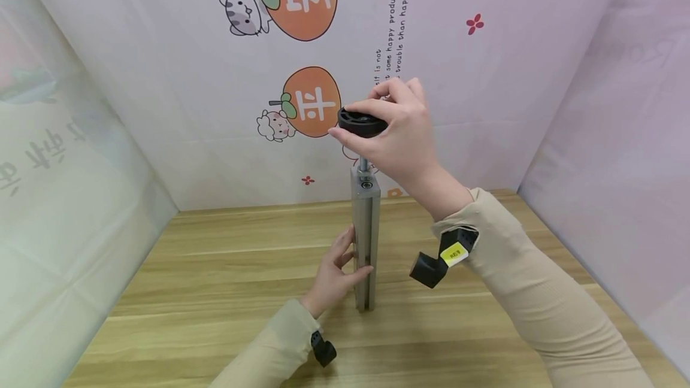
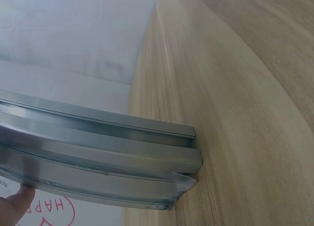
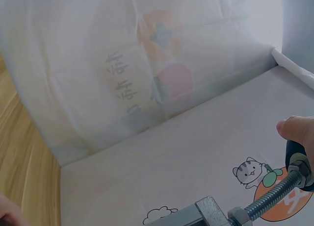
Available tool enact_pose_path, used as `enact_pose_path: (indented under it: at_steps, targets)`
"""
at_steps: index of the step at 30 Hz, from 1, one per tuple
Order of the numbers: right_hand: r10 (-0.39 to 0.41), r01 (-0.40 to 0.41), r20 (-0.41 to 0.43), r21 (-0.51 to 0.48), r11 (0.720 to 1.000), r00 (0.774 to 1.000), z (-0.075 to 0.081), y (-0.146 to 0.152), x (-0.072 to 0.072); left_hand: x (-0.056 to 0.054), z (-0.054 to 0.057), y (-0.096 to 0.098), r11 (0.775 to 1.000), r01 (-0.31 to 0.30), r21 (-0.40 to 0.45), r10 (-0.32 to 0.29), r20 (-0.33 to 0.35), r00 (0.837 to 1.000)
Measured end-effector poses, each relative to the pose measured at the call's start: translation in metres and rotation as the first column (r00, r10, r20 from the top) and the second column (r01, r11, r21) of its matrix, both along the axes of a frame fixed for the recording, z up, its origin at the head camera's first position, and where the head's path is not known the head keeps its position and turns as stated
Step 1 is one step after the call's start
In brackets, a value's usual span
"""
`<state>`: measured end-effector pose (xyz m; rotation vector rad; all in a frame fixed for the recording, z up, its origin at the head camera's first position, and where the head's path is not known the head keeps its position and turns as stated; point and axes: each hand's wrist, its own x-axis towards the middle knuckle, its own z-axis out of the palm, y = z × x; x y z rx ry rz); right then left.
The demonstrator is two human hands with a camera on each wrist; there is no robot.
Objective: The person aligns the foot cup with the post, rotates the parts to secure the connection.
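Observation:
An aluminium profile [image 1: 366, 238] with slotted sides stands upright on the wooden table. My left hand [image 1: 333, 277] holds it around its lower half, thumb on the near side and fingers behind. In the left wrist view, the profile's lower end [image 2: 181, 160] meets the wood, and a fingertip [image 2: 22, 199] touches its edge. Above, my right hand [image 1: 404, 127] grips the rim of a black round levelling foot [image 1: 362, 127] between thumb and fingers. Its threaded rod [image 3: 274, 196] runs down to a nut [image 3: 239, 216] at the metal end plate [image 1: 366, 190] on top of the profile.
The wooden table [image 1: 242, 262] ends at a white printed cloth [image 1: 215, 154] behind the profile. More cloth hangs at the left [image 1: 70, 112] and right [image 1: 609, 136]. A small black camera [image 1: 428, 268] sits on my right wrist, another [image 1: 323, 350] on my left.

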<state>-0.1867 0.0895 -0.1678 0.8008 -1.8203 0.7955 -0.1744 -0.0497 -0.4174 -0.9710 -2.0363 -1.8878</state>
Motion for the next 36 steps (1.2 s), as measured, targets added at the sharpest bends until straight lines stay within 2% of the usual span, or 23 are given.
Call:
enact_pose_path:
  at_steps: [6, 11, 16, 18, 20, 22, 23, 24, 25, 26, 27, 29, 31, 32, 33, 34, 36]
  targets:
    - [-0.049, 0.049, 0.007, 0.019, 0.999, 0.999, 0.001, 0.001, 0.001, 0.000, 0.000, 0.001, 1.000, -0.002, -0.005, 0.002, 0.013, 1.000]
    - [-0.018, 0.018, -0.022, 0.021, 1.000, 1.000, -0.004, 0.003, -0.002, 0.000, 0.000, 0.001, 1.000, 0.000, 0.001, 0.000, -0.013, 1.000]
    - [0.054, -0.055, -0.076, -0.016, 0.998, 0.996, -0.012, 0.006, -0.003, 0.000, 0.000, 0.001, 1.000, -0.002, 0.004, 0.002, -0.013, 1.000]
    - [0.104, -0.108, -0.073, -0.052, 0.993, 0.992, -0.015, 0.006, -0.004, 0.000, 0.000, 0.001, 1.000, -0.002, 0.006, 0.002, -0.019, 1.000]
    - [0.166, -0.169, -0.034, -0.111, 0.979, 0.985, -0.018, 0.007, -0.005, 0.000, 0.000, 0.001, 1.000, -0.004, 0.005, 0.004, -0.021, 1.000]
    - [0.262, -0.246, 0.053, -0.201, 0.948, 0.964, -0.019, 0.007, -0.005, 0.000, 0.000, 0.001, 1.000, -0.005, 0.006, 0.006, -0.028, 1.000]
    - [0.331, -0.294, 0.113, -0.258, 0.920, 0.937, -0.020, 0.007, -0.006, -0.001, 0.000, 0.001, 1.000, -0.007, 0.006, 0.007, -0.025, 1.000]
    - [0.410, -0.343, 0.171, -0.320, 0.883, 0.896, -0.020, 0.007, -0.007, -0.001, 0.001, 0.001, 1.000, -0.011, 0.004, 0.011, -0.022, 1.000]
    - [0.494, -0.392, 0.223, -0.380, 0.838, 0.840, -0.020, 0.007, -0.009, -0.001, 0.001, 0.000, 1.000, -0.013, 0.004, 0.013, -0.017, 1.000]
    - [0.587, -0.440, 0.266, -0.449, 0.778, 0.765, -0.020, 0.007, -0.011, -0.001, 0.002, 0.000, 1.000, -0.015, 0.003, 0.015, -0.012, 1.000]
    - [0.674, -0.481, 0.298, -0.514, 0.710, 0.676, -0.020, 0.008, -0.013, -0.002, 0.002, 0.000, 1.000, -0.018, 0.001, 0.018, -0.005, 1.000]
    - [0.818, -0.536, 0.323, -0.630, 0.561, 0.477, -0.020, 0.008, -0.016, -0.003, 0.002, 0.000, 1.000, -0.022, -0.003, 0.022, 0.011, 1.000]
    - [0.903, -0.567, 0.307, -0.703, 0.429, 0.302, -0.022, 0.009, -0.021, -0.003, 0.002, 0.000, 1.000, -0.020, -0.002, 0.020, 0.020, 1.000]
    - [0.927, -0.573, 0.297, -0.729, 0.375, 0.229, -0.022, 0.009, -0.022, -0.003, 0.002, 0.000, 1.000, -0.019, -0.001, 0.019, 0.023, 1.000]
    - [0.943, -0.579, 0.286, -0.745, 0.330, 0.169, -0.023, 0.009, -0.024, -0.002, 0.002, 0.000, 1.000, -0.019, 0.000, 0.019, 0.023, 1.000]
    - [0.955, -0.585, 0.270, -0.758, 0.288, 0.120, -0.023, 0.009, -0.025, -0.002, 0.002, 0.000, 1.000, -0.017, 0.003, 0.017, 0.016, 1.000]
    - [0.969, -0.595, 0.242, -0.772, 0.224, 0.050, -0.024, 0.009, -0.028, -0.001, 0.001, 0.000, 1.000, -0.013, 0.006, 0.013, 0.006, 1.000]
